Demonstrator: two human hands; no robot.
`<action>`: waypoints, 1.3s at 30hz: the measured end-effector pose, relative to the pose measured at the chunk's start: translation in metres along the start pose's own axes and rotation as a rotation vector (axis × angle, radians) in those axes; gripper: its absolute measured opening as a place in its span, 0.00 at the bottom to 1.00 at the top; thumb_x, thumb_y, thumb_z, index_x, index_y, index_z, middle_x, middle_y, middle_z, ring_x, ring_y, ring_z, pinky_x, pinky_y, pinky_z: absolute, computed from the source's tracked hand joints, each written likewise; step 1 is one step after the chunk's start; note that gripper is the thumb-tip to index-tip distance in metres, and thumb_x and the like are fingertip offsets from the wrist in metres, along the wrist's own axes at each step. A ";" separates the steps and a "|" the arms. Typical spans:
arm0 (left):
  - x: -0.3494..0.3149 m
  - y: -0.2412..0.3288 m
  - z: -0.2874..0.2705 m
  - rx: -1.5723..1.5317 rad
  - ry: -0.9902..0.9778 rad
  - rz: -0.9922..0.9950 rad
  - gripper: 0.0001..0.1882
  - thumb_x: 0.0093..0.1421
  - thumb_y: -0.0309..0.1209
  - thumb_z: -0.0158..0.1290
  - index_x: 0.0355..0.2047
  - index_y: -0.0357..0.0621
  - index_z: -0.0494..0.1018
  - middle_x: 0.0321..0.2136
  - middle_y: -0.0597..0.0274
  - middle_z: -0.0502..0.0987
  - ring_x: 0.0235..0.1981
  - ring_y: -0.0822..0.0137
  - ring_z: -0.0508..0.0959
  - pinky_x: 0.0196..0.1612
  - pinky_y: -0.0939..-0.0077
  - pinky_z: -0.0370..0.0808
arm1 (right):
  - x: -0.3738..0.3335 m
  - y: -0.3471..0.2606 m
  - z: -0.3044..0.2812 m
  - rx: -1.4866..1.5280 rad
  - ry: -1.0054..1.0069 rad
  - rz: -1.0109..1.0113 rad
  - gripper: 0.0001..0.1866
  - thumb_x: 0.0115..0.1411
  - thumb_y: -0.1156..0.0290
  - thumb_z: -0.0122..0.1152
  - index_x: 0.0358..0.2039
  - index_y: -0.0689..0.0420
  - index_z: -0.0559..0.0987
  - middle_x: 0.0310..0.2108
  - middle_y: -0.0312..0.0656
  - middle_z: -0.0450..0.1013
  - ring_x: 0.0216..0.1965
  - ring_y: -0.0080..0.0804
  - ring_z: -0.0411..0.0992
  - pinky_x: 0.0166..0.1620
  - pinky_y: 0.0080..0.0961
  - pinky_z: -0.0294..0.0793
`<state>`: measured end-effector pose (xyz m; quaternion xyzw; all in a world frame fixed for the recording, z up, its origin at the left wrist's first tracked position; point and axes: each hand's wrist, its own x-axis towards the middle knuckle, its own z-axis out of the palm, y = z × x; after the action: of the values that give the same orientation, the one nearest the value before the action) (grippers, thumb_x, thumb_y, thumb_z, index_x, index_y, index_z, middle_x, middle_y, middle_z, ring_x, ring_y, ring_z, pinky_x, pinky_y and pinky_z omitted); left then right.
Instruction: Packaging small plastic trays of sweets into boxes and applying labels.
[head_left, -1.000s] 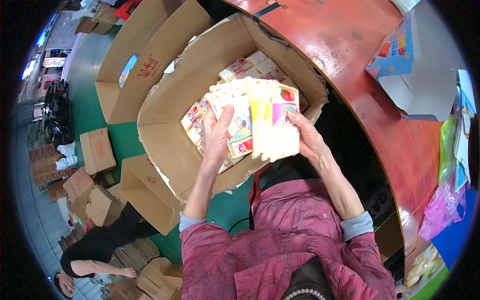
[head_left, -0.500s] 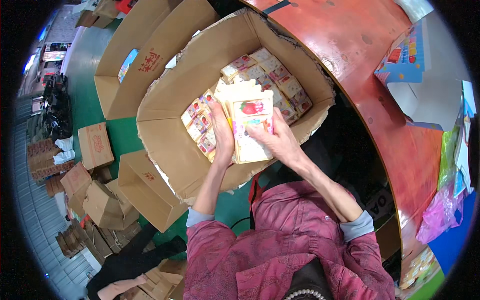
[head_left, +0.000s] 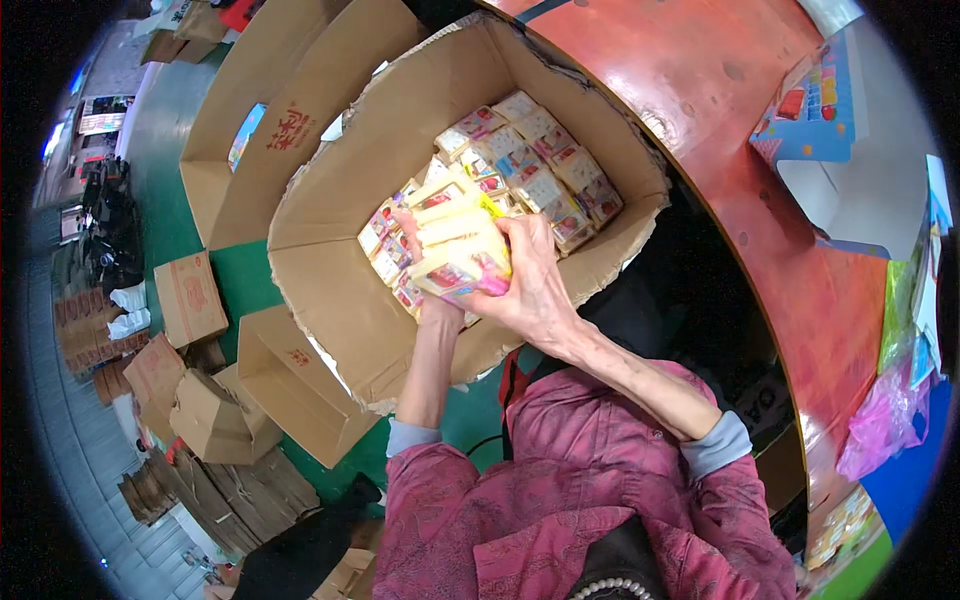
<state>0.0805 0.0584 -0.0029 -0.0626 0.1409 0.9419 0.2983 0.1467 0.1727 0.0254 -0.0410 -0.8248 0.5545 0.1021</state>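
A thick stack of cream picture cards (head_left: 455,245), printed with coloured fruit pictures, is held between both my hands above a large cardboard box (head_left: 330,225). My left hand (head_left: 437,308) grips it from the left and below, its fingers mostly hidden by the stack. Along the stack's right side, my right hand (head_left: 530,270) is closed, with the thumb at its near end. Under my hands, rows of similar card bundles (head_left: 545,150) lie packed in the box, reaching from its left side to its far right.
A red table (head_left: 700,130) curves along the right, bearing an open blue and white display box (head_left: 815,120) and pink plastic wrap (head_left: 885,430). Open cartons (head_left: 290,375) stand left of the big box. Flattened cardboard (head_left: 245,490) and a person's dark-clothed limb (head_left: 310,540) show lower left.
The stack has tipped and turned in my hands, moving slightly left; its strawberry face no longer points up at me. My right hand has shifted round to its side.
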 end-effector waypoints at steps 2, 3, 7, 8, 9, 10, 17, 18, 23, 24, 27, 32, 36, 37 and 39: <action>0.001 0.002 -0.005 -0.406 -0.313 -0.186 0.38 0.53 0.69 0.38 0.39 0.43 0.69 0.31 0.60 0.75 0.32 0.66 0.76 0.37 0.69 0.76 | -0.003 -0.005 0.008 0.005 0.041 -0.026 0.38 0.37 0.63 0.71 0.45 0.66 0.64 0.41 0.52 0.62 0.45 0.47 0.61 0.49 0.37 0.61; 0.000 0.004 -0.010 -0.508 -0.364 -0.250 0.38 0.52 0.70 0.38 0.38 0.44 0.69 0.29 0.61 0.75 0.31 0.65 0.77 0.36 0.69 0.76 | -0.006 -0.008 0.012 0.015 0.078 -0.058 0.36 0.36 0.65 0.71 0.43 0.65 0.64 0.40 0.51 0.62 0.44 0.48 0.62 0.49 0.37 0.61; 0.014 0.015 -0.038 0.024 0.196 0.030 0.36 0.51 0.69 0.41 0.34 0.47 0.69 0.27 0.61 0.74 0.29 0.65 0.75 0.33 0.68 0.75 | -0.018 -0.015 0.018 -0.027 0.005 -0.166 0.34 0.35 0.71 0.69 0.43 0.63 0.63 0.39 0.50 0.64 0.42 0.49 0.63 0.47 0.38 0.61; 0.017 0.020 -0.045 0.155 0.330 0.098 0.35 0.51 0.69 0.42 0.33 0.48 0.69 0.26 0.61 0.74 0.29 0.65 0.75 0.33 0.68 0.74 | -0.020 -0.017 0.018 -0.002 0.029 -0.185 0.34 0.33 0.74 0.68 0.43 0.62 0.64 0.39 0.50 0.65 0.44 0.48 0.63 0.47 0.38 0.61; 0.018 0.024 -0.051 0.286 0.462 0.168 0.34 0.50 0.69 0.42 0.32 0.49 0.69 0.25 0.62 0.73 0.29 0.65 0.74 0.32 0.68 0.74 | -0.021 -0.020 0.016 0.000 0.034 -0.178 0.34 0.33 0.74 0.68 0.43 0.62 0.64 0.39 0.50 0.65 0.44 0.48 0.63 0.47 0.38 0.61; 0.018 0.030 -0.056 0.215 0.157 0.001 0.32 0.48 0.69 0.46 0.30 0.51 0.68 0.22 0.62 0.72 0.26 0.64 0.71 0.29 0.69 0.70 | -0.023 -0.022 0.014 0.027 0.040 -0.214 0.34 0.33 0.75 0.69 0.44 0.62 0.64 0.39 0.50 0.65 0.43 0.48 0.64 0.47 0.38 0.62; -0.002 0.039 -0.074 -0.212 0.073 -0.210 0.33 0.50 0.66 0.46 0.37 0.47 0.68 0.25 0.57 0.73 0.26 0.62 0.72 0.28 0.69 0.71 | -0.035 -0.058 -0.058 0.784 -0.003 0.361 0.35 0.38 0.75 0.73 0.47 0.60 0.66 0.44 0.42 0.69 0.45 0.29 0.70 0.49 0.27 0.69; -0.004 0.037 -0.075 -0.066 0.295 -0.116 0.32 0.52 0.64 0.46 0.38 0.47 0.68 0.27 0.56 0.74 0.27 0.61 0.73 0.29 0.69 0.72 | -0.037 -0.060 -0.080 0.868 -0.004 0.500 0.35 0.38 0.75 0.73 0.48 0.61 0.66 0.44 0.40 0.70 0.45 0.27 0.70 0.49 0.26 0.69; 0.018 0.040 -0.068 0.216 0.254 0.010 0.22 0.62 0.46 0.43 0.44 0.39 0.68 0.44 0.48 0.72 0.31 0.59 0.74 0.26 0.72 0.75 | -0.080 -0.068 -0.210 0.704 0.238 0.699 0.34 0.37 0.75 0.67 0.49 0.66 0.68 0.43 0.42 0.72 0.41 0.27 0.73 0.46 0.26 0.72; 0.023 0.039 -0.062 0.228 0.284 -0.034 0.21 0.62 0.43 0.43 0.43 0.37 0.68 0.45 0.47 0.71 0.33 0.58 0.74 0.26 0.74 0.75 | -0.092 -0.067 -0.233 0.720 0.300 0.715 0.33 0.39 0.73 0.66 0.48 0.66 0.68 0.42 0.42 0.73 0.40 0.27 0.73 0.45 0.25 0.73; 0.024 0.019 -0.040 0.287 0.371 0.038 0.18 0.61 0.39 0.45 0.40 0.34 0.69 0.46 0.46 0.69 0.40 0.52 0.74 0.30 0.72 0.76 | -0.127 -0.045 -0.291 0.581 0.538 0.616 0.26 0.50 0.68 0.61 0.49 0.65 0.67 0.40 0.42 0.73 0.38 0.27 0.75 0.42 0.26 0.76; 0.028 -0.018 0.013 0.301 0.152 -0.156 0.16 0.62 0.41 0.44 0.37 0.37 0.68 0.32 0.52 0.71 0.34 0.56 0.73 0.33 0.71 0.73 | -0.155 0.016 -0.363 0.572 0.697 0.681 0.19 0.54 0.67 0.62 0.44 0.62 0.72 0.36 0.39 0.75 0.32 0.23 0.75 0.37 0.21 0.77; 0.034 -0.052 0.055 0.425 0.360 -0.178 0.20 0.63 0.46 0.41 0.39 0.41 0.69 0.30 0.54 0.72 0.28 0.60 0.69 0.33 0.69 0.68 | -0.154 0.044 -0.400 0.589 0.696 0.799 0.18 0.54 0.65 0.63 0.42 0.61 0.74 0.34 0.38 0.76 0.31 0.23 0.76 0.35 0.20 0.77; 0.033 -0.060 0.064 0.507 0.479 -0.126 0.20 0.63 0.48 0.41 0.40 0.43 0.69 0.31 0.54 0.72 0.26 0.61 0.67 0.33 0.68 0.67 | -0.155 0.049 -0.406 0.576 0.654 0.850 0.18 0.54 0.65 0.64 0.41 0.60 0.74 0.34 0.38 0.76 0.30 0.23 0.76 0.35 0.20 0.77; 0.034 -0.074 0.079 0.264 0.024 -0.351 0.21 0.63 0.48 0.40 0.42 0.46 0.70 0.34 0.53 0.74 0.26 0.60 0.66 0.33 0.66 0.67 | -0.160 0.058 -0.417 0.570 0.651 0.837 0.18 0.53 0.63 0.65 0.41 0.60 0.74 0.33 0.37 0.76 0.30 0.22 0.75 0.34 0.20 0.77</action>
<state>0.0932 0.1591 0.0486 -0.0580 0.2534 0.8481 0.4617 0.3896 0.5440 0.1041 -0.5011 -0.4836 0.7060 0.1294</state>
